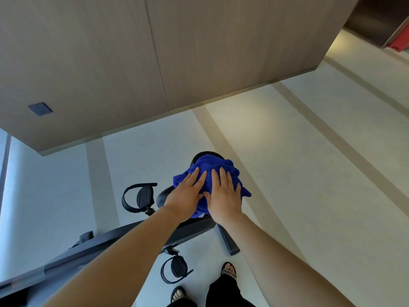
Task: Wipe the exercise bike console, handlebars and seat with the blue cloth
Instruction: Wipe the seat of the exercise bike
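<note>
1. Seat [204, 153] of the exercise bike: almost wholly under the blue cloth [208, 166]. Only a black rim at the far end and a black edge on the left side show.
2. Cloth lies bunched on top of the seat, with loose folds hanging over the right side.
3. Left hand [188, 196]: palm down on the cloth, fingers straight and slightly spread. It presses the cloth and grips nothing.
4. Right hand [224, 196]: the same posture, just beside the left hand. The thumbs meet or nearly meet; I cannot tell which.
5. Judgement: the seat wipe is the step in hand, with both palms bearing the cloth onto the saddle.
6. Console and handlebars: out of view. Whether they are already wiped cannot be told.
7. Seat surface: hidden by the cloth, so how much of it is covered by the wipe cannot be told either.
8. Also in view: far pedal [145, 197], near pedal [177, 268] and the bike frame [88, 247], all apart from the hands and cloth.
</note>
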A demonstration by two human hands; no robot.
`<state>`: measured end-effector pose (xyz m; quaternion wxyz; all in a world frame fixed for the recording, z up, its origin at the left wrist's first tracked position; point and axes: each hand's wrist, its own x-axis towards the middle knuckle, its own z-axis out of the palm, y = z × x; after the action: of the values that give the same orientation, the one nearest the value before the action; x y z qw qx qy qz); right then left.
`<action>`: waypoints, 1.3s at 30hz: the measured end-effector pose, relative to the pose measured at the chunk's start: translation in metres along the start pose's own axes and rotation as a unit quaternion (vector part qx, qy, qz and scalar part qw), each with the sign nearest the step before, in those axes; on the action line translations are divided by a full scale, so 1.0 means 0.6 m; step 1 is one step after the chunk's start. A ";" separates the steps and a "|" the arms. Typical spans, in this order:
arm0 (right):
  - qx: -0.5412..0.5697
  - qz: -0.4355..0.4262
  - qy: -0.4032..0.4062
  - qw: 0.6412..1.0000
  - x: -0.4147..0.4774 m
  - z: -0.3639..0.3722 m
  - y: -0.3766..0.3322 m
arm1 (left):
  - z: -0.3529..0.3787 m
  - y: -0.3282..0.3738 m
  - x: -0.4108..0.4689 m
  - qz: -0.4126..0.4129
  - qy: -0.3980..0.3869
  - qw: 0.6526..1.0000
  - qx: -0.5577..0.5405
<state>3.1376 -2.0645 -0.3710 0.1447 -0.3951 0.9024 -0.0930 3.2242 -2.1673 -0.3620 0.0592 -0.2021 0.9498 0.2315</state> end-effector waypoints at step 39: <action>0.076 -0.095 -0.035 0.992 -0.004 -0.003 -0.102 | -0.028 -0.091 -0.084 -0.055 0.021 0.995 0.079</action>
<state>3.1809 -2.1036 -0.3516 0.1965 -0.4700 0.8454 -0.1607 3.2922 -2.2013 -0.3591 0.0673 -0.2532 0.9537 0.1478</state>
